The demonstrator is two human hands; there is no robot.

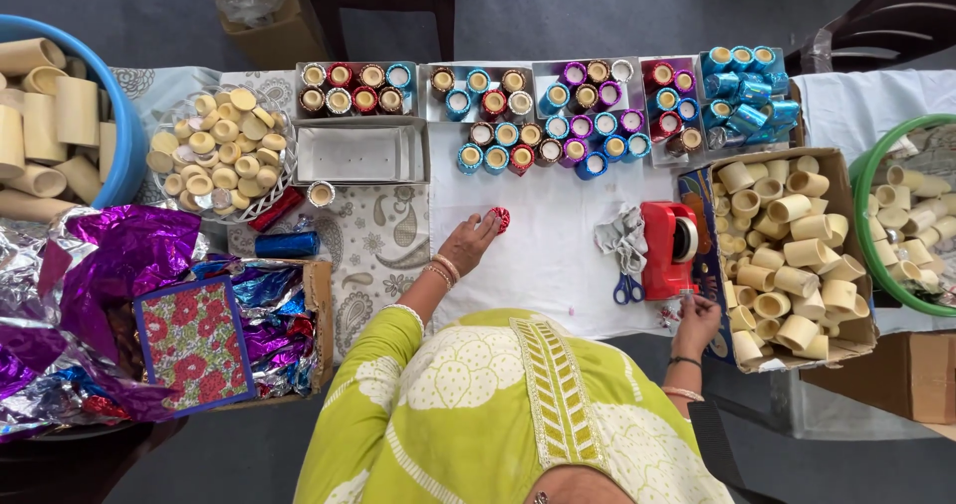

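Red foil-wrapped tube (500,219) sits pinched in the left hand (472,242) on the white sheet (558,265), while the right hand (694,317), fingers closed narrow, picks tape at the red dispenser (669,248) close alongside.

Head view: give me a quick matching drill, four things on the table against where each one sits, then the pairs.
Things:
1. red tape dispenser
2. blue-handled scissors
3. small red foil-wrapped cup
4. plain cardboard tube pieces

Places:
A. in the open cardboard box
B. at the left hand fingertips
C. just left of the dispenser
D. above the right hand

Pairs: 1-D, 2-C, 3-B, 4-A
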